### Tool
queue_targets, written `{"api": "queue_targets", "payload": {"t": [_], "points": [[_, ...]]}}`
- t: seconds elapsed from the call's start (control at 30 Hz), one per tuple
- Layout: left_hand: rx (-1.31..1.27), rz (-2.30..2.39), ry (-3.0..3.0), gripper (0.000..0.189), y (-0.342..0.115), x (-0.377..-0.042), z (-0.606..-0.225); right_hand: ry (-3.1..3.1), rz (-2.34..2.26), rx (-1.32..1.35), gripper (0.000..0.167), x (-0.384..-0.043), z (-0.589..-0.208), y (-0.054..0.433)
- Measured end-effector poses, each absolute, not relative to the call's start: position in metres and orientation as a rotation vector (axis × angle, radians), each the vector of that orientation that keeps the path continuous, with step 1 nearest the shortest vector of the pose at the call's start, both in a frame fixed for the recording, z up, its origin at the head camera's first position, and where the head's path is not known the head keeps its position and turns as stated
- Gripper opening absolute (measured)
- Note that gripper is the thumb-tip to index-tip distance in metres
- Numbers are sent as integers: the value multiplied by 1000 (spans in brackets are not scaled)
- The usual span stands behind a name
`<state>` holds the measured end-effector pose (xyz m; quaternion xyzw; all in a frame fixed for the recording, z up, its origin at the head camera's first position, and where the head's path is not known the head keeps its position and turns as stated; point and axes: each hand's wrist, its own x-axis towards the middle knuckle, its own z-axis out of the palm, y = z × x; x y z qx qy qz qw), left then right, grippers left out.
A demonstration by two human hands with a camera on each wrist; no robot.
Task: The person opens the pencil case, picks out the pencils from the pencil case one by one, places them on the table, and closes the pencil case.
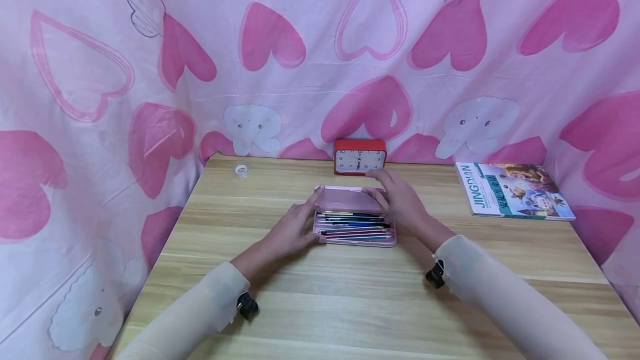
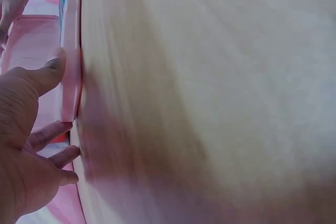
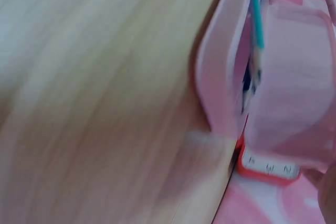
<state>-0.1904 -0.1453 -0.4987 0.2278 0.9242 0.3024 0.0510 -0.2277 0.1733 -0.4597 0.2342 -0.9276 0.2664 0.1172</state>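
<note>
A pink pencil case (image 1: 360, 243) lies on the wooden table, its lid (image 1: 342, 200) raised at the back. Several colored pencils (image 1: 356, 232) fill the tray, side by side. My left hand (image 1: 292, 229) holds the case's left end; in the left wrist view the thumb (image 2: 51, 72) presses the front wall while the other fingers reach behind the end. At the right, my right hand (image 1: 407, 204) grips the lid by its right edge, thumb and fingers around it. The right wrist view shows pencil tips inside the tray and only a little of that hand.
Behind the case stands a red alarm clock (image 1: 360, 157), close to the right fingertips. A small roll of tape (image 1: 241, 170) is at the back left. A magazine (image 1: 515, 190) lies at the back right. A pink heart-patterned curtain (image 1: 300, 104) hangs along the table's far edge.
</note>
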Motion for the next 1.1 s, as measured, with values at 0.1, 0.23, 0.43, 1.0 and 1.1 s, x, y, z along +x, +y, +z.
{"api": "queue_targets", "payload": {"t": [0.1,0.23,0.43,1.0,1.1], "points": [[672,927,2792,137,-146,-194,-496,-2655,712,801,78,-224,-464,190],[626,917,2775,139,-144,-197,-493,-2620,547,947,104,-215,-473,217],[538,886,2754,143,-142,-201,-490,-2642,352,998,131,-206,-489,241],[531,871,2694,143,-144,-205,-490,-2991,481,900,134,-215,-485,238],[550,828,2694,137,-145,-203,-488,-3026,514,867,130,-214,-487,237]]}}
